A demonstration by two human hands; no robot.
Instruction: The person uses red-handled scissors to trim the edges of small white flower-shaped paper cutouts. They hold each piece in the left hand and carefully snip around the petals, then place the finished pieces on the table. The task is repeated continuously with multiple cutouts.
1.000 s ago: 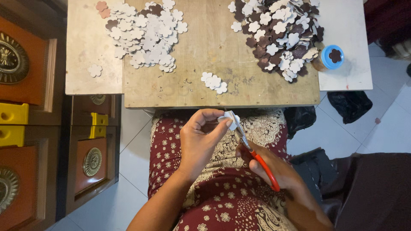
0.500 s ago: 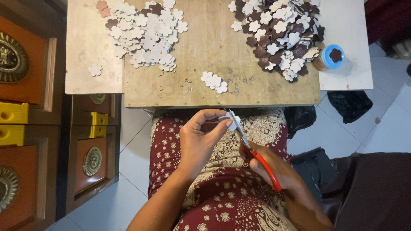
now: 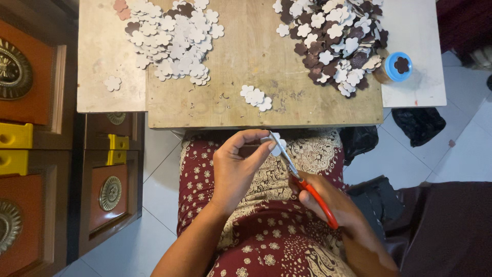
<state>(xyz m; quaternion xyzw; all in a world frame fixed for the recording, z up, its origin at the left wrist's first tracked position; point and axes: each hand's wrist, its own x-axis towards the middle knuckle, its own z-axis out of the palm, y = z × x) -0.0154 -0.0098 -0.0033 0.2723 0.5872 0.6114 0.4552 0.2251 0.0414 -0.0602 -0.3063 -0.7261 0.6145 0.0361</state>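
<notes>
The grip of the left hand (image 3: 233,172) is closed down to a pinch: thumb and fingertips hold a small white flower-shaped foam cutout (image 3: 278,147) above the lap. The grip of the right hand (image 3: 333,210) is wrapped round the handles of a pair of red-handled scissors (image 3: 302,182), whose grey blades run up and left to meet the cutout just beside the left fingertips. Whether the blades are apart or fully closed on the piece I cannot tell.

In the head view, everything else lies beyond the two hands, on the pale wooden desk (image 3: 246,61). Directly ahead of the pinch, near the desk's front edge, sits a small cluster of white flower cutouts (image 3: 256,97). Further off and to the left is a broad heap of white flower cutouts (image 3: 171,38), with one stray white flower (image 3: 112,83) on the lighter board beside it. Further off and to the right is a mixed heap of white and dark brown flower cutouts (image 3: 335,38), and just past it a small round jar with a blue lid (image 3: 394,68).

Judging by the piles, many pieces look finished, the small cluster seems the latest few, and the mixed heap appears to be what is left; one piece is in hand now.
</notes>
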